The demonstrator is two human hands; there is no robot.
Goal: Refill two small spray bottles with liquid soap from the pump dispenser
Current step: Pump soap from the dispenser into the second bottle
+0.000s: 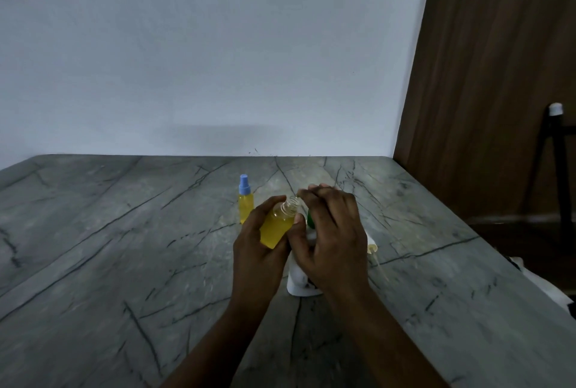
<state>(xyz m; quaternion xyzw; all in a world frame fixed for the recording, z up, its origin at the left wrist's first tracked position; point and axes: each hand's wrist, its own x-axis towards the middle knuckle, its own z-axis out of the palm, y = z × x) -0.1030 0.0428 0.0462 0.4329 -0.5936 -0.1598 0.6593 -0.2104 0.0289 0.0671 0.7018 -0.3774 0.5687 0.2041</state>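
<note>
Near the middle of the worktop (124, 231), the left hand (258, 250) is gripping the open bottle (277, 228). Its fingers and thumb are wrapping the body and tilting it so the threaded neck is pointing up and right toward the dispenser (296, 280). The right hand (330, 238) is covering the dispenser's head, with the fingers curling over the top and the thumb lying down beside the green collar. That hand is hiding most of the head. The spout seems to be sitting just at the neck's rim, but I cannot tell whether it is actually inside. Yellow liquid is filling the open bottle to about its shoulder.

Behind the left hand, the capped bottle (245, 200) is standing upright, apart from both hands, with its blue top on and yellow liquid nearly to the top. Right of the dispenser, a loose sprayer (372, 249) is lying on the worktop, its dip tube trailing toward the near edge.

Overflow is looking like the main risk. With so little room left, another full press could be pushing soap over the narrow neck and onto the fingers, making the grip slippery. The tilt is adding to this, since the liquid is sitting close to the lower lip. A spout resting outside the rim would be sending soap down the threads. A hard push could also be rocking the dispenser.
</note>
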